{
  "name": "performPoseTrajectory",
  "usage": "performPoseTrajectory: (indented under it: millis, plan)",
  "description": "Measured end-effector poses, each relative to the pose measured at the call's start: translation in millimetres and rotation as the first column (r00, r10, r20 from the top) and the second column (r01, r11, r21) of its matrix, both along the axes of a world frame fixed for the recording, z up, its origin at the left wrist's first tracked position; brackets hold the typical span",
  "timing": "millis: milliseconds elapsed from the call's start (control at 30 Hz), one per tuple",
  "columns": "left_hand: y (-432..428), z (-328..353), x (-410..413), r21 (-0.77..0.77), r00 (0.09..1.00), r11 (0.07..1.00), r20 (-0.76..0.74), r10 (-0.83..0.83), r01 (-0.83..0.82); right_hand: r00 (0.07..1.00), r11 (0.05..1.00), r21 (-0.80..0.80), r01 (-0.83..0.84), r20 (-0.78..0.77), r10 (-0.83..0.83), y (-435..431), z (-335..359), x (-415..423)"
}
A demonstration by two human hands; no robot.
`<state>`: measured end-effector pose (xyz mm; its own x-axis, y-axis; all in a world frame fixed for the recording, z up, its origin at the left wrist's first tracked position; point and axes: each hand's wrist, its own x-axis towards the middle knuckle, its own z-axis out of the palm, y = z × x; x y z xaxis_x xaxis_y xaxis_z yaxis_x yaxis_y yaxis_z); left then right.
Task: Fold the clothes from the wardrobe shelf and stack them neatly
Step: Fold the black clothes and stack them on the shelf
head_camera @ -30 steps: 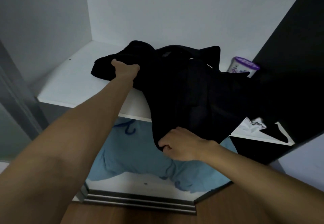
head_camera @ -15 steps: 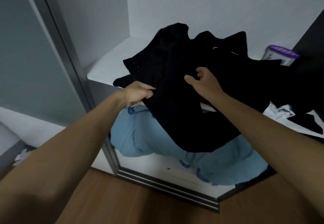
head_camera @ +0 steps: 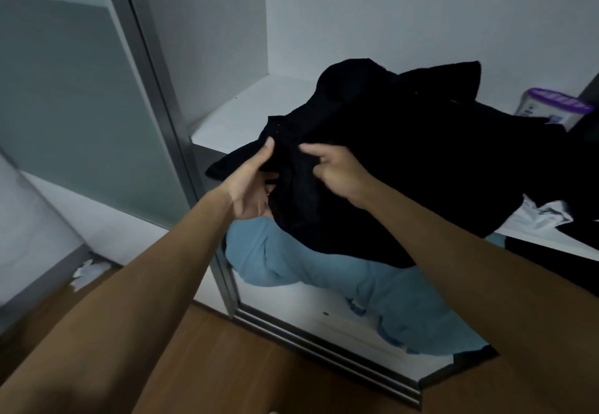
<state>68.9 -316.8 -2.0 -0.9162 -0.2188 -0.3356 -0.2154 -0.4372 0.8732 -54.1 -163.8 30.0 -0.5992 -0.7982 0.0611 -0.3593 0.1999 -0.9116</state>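
Both hands closing together on black garment (head_camera: 405,160), draped over shelf (head_camera: 233,115) edge just beyond them. Left hand (head_camera: 252,183) pinching its edge, right hand (head_camera: 340,173) pinching fold alongside, no longer holding hem. Lift-off likely beginning; folding not yet started.

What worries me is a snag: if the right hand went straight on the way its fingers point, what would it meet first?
Most likely the black garment: the right hand points left along its fabric. Just beyond lies the left hand, its thumb on the same fold, though depth is unclear.
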Motion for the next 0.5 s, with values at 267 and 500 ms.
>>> performPoseTrajectory:
  millis: [267,500]
  plan:
    - [30.4,19.8,-48.0,0.017,0.937,0.944,0.13,0.324,-0.329,0.933,0.923,0.261,-0.281,-0.151,0.327,44.6,2.2,4.4]
    - [3.2,38.0,-30.6,0.266,0.832,0.813,-0.063,0.551,-0.518,0.796,0.902,0.0,0.432,-0.47,-0.381,74.6,12.0,-78.5]
